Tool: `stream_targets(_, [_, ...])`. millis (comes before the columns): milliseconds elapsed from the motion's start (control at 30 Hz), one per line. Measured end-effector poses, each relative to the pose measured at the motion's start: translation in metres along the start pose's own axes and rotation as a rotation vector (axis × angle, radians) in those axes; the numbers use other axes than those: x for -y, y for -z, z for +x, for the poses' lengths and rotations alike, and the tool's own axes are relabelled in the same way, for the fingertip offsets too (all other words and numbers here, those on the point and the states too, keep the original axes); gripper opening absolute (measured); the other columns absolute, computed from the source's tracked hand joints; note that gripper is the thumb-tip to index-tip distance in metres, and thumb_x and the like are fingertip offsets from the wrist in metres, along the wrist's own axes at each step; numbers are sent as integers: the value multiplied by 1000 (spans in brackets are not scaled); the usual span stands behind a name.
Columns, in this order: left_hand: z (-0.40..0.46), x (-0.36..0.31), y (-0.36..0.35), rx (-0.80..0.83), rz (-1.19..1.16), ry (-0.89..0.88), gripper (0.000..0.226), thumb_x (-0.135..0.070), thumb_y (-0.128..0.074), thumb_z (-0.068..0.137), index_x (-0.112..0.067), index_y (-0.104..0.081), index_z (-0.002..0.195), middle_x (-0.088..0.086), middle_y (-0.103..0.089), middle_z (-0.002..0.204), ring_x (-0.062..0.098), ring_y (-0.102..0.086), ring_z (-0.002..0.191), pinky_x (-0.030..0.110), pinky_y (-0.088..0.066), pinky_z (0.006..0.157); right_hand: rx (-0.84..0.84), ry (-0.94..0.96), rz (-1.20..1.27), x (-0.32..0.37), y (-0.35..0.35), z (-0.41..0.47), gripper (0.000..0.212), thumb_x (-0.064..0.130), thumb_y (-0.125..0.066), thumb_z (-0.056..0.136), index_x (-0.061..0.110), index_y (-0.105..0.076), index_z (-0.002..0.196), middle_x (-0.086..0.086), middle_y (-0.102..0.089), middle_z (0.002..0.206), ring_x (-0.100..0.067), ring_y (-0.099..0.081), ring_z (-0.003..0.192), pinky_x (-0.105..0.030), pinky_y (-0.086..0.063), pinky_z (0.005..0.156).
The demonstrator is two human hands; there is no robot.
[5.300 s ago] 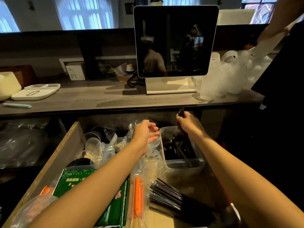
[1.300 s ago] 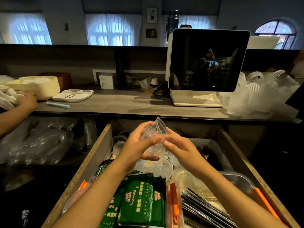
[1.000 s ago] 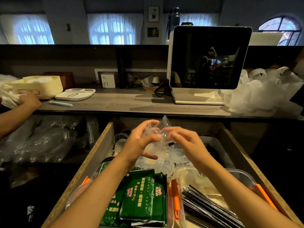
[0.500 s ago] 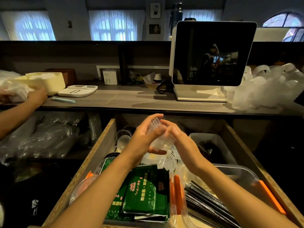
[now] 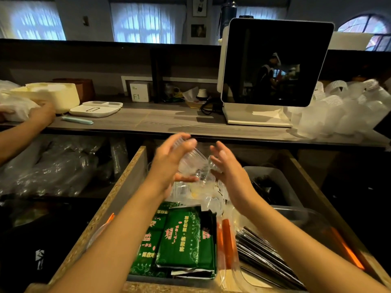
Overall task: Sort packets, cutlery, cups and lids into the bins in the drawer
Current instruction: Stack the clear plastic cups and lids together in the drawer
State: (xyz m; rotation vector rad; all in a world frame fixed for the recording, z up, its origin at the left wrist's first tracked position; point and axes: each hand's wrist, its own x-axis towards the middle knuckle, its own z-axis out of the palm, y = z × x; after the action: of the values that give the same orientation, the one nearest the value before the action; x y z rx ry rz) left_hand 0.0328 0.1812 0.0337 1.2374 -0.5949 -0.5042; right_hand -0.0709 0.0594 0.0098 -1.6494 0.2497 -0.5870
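L hand [image 5: 169,163] grip curled round clear cup stack [image 5: 191,163], fingertips and thumb on it, held above drawer [image 5: 135,178] mid. R hand [image 5: 227,168] grip open, fingers spread, just beside stack's rim, blurred.

Drawer [image 5: 135,166] open below desk [image 5: 160,121]. In drawer: packets [image 5: 184,237] at 6 o'clock, cutlery [image 5: 266,261] at 4, bin [image 5: 281,180] at 2. Monitor [image 5: 275,64] on desk at 1, tray [image 5: 95,108] at 10.
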Motion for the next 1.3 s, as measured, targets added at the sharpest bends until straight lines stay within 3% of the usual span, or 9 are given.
stream_targets(100, [9, -6, 21, -171, -41, -57, 25, -41, -72, 85, -32, -64, 107, 4, -58, 126, 32, -66, 106, 34, -59, 51, 24, 29, -445, -19, 16, 12, 60, 36, -50, 99, 28, -23, 153, 7, -31, 156, -10, -32, 141, -28, -31, 110])
stream_targets(200, [13, -4, 32, -215, -11, -31, 15, -37, -67, 91, -32, -65, 105, 3, -57, 125, 31, -62, 109, 34, -59, 50, 238, -72, -892, -44, 21, 19, 65, 38, -59, 94, 21, -32, 151, 0, -37, 153, -16, -39, 137, -30, -33, 110])
stream_targets(333, [9, 2, 23, -69, 48, 41, 19, -36, -67, 90, -32, -64, 108, -6, -55, 120, 21, -59, 109, 39, -62, 56, 331, -199, -981, -57, 17, 25, 45, 33, -58, 97, 11, -54, 136, -8, -60, 133, -19, -59, 117, -25, -44, 95])
stream_targets(433, [8, 7, 16, 0, 73, 72, 24, -34, -68, 91, -29, -64, 114, -5, -57, 124, 15, -56, 112, 44, -63, 60, 342, -185, -1005, -60, 21, 29, 29, 24, -63, 94, 12, -69, 119, -5, -68, 122, -15, -64, 105, -28, -49, 94])
stream_targets(633, [7, 12, 11, 34, 84, 86, 25, -34, -67, 91, -29, -64, 115, -3, -56, 129, 13, -51, 118, 42, -61, 59, 135, -257, -742, -64, 31, 31, 14, 18, -81, 77, 9, -79, 88, -2, -74, 81, -5, -61, 68, -19, -47, 65])
stream_targets(833, [8, 15, 12, 7, 84, 117, 26, -38, -69, 89, -30, -64, 114, 0, -54, 136, 19, -51, 124, 42, -62, 59, -104, -240, -501, -52, 45, 28, 6, 14, -78, 79, 10, -77, 84, 3, -71, 73, -3, -63, 69, -14, -45, 63])
stream_targets(967, [8, 18, 12, 20, 108, 140, 38, -41, -73, 83, -28, -64, 117, -1, -53, 135, 19, -48, 126, 44, -62, 61, -248, -195, -152, -38, 62, 27, 2, 9, -75, 81, 9, -76, 81, -13, -74, 81, -22, -68, 80, -35, -58, 80])
stream_targets(1100, [7, 21, 9, 86, 156, 130, 32, -36, -71, 86, -27, -63, 116, -3, -54, 128, 20, -52, 120, 43, -61, 60, -155, -168, 181, -21, 60, 22, 13, 6, -67, 86, -3, -72, 93, -14, -71, 83, -22, -67, 80, -29, -57, 71])
stream_targets(1300, [4, 22, 4, 69, 164, 101, 32, -43, -73, 80, -27, -66, 107, 6, -60, 122, 30, -62, 111, 37, -57, 52, -24, -84, 195, -12, 29, 12, 29, 18, -65, 90, -4, -66, 108, -14, -68, 100, -20, -66, 90, -29, -56, 76])
